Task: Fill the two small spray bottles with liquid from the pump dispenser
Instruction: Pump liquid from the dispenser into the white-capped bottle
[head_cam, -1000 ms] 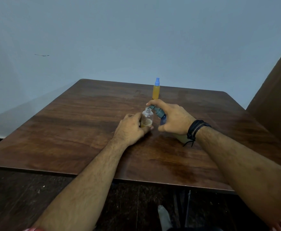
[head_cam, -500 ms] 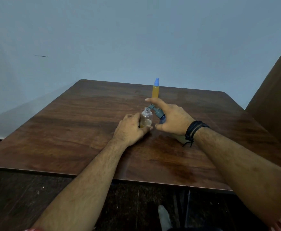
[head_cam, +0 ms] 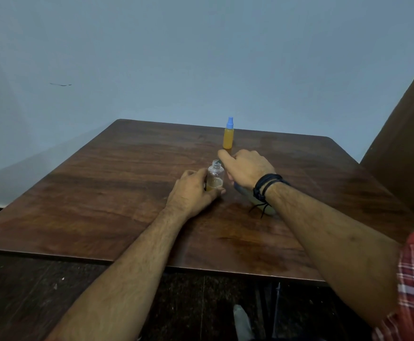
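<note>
A small clear bottle (head_cam: 215, 177) stands uncapped at the table's middle, with a little amber liquid in its bottom. My left hand (head_cam: 191, 190) grips it low down from the left. My right hand (head_cam: 246, 168) holds the pump dispenser (head_cam: 262, 204), tilted toward the open neck, with the forefinger lying over the pump head; the hand hides most of the pump, and the spout tip shows at the neck. Behind them a second small bottle (head_cam: 228, 136), full of orange liquid and wearing a blue spray cap, stands upright.
The dark wooden table (head_cam: 102, 193) has its front edge close to me and a blue-grey wall behind. A brown panel (head_cam: 407, 134) rises at the right. Dark floor lies below the table edge.
My right hand has rolled over the pump, so its back now hides the dark pump head seen before. The clear bottle and my left hand have stayed put.
</note>
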